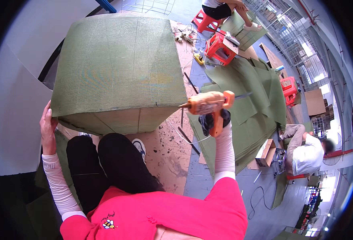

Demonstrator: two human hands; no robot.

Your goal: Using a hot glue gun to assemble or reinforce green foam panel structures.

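A large box covered in green woven mesh (116,68) stands in front of my knees, its lower near edge facing me. At its near left corner my left hand (47,125) grips the edge, fingers up along the side. My right hand (204,125), in a black glove, is closed round the handle of an orange hot glue gun (206,103). The gun's nozzle points left, beside the box's near right corner. A stick sticks out of the gun's back. Whether the nozzle touches the mesh, I cannot tell.
Green mesh sheets (248,92) lie piled on the floor to the right. Beyond are red stools (221,49), a yellow tool (199,59) and cables. A seated person (307,154) is at the right near an open carton (266,153); another sits at the top. Stained cardboard (166,160) lies underneath.
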